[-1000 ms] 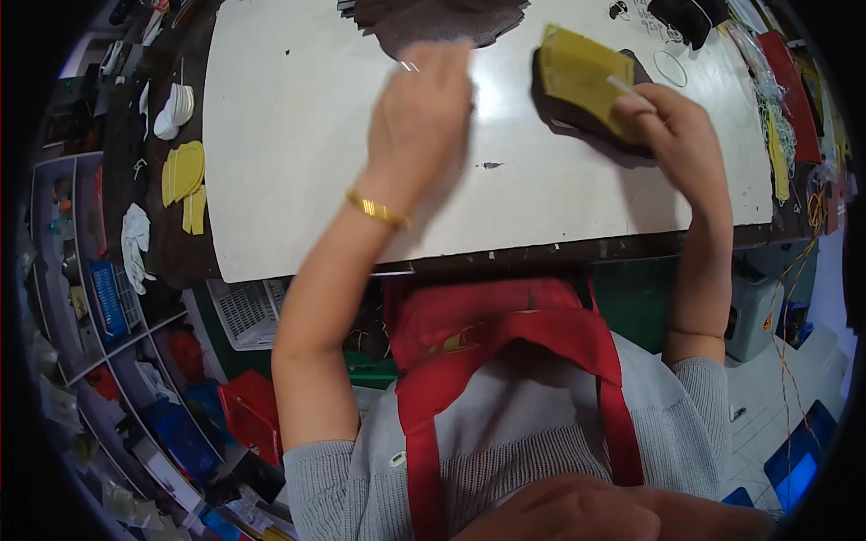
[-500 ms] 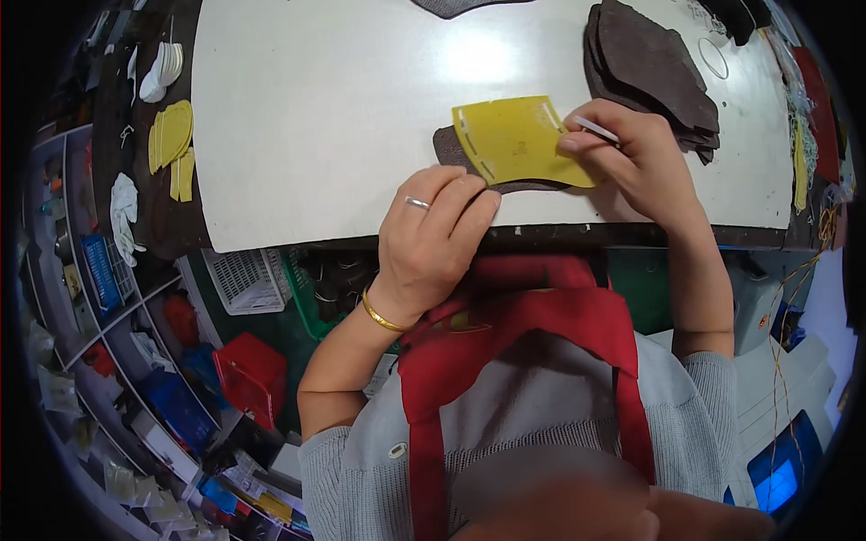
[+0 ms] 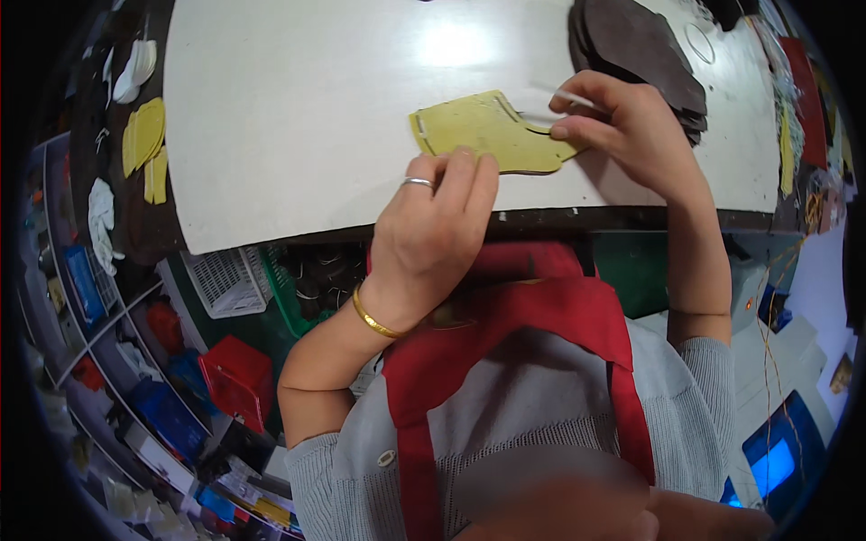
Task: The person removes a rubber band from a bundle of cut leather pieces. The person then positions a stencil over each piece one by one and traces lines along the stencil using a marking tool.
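Note:
A flat yellow template point(image 3: 487, 133) with narrow slots along its edges lies near the front edge of the white board. A thin dark rim shows under its near side; the dark brown piece beneath is otherwise hidden. My left hand point(image 3: 433, 221), wearing a ring and a gold bangle, has its fingertips closed at the template's near edge. On the other side, my right hand point(image 3: 636, 135) grips a thin white pen-like stick point(image 3: 577, 97), blurred by motion. Its thumb and finger also reach the template's right end.
A stack of dark brown pieces point(image 3: 636, 50) sits at the back right, beside a clear ring point(image 3: 700, 43). Yellow templates point(image 3: 144, 135) and a white cloth point(image 3: 101, 216) lie on the left. Below stand a white basket point(image 3: 227, 281), a red bin point(image 3: 236, 379) and shelves.
The yellow template has turned and now lies flatter, shifted left, covering nearly all of the dark piece. Both hands have stayed close to it, and the right still holds the stick.

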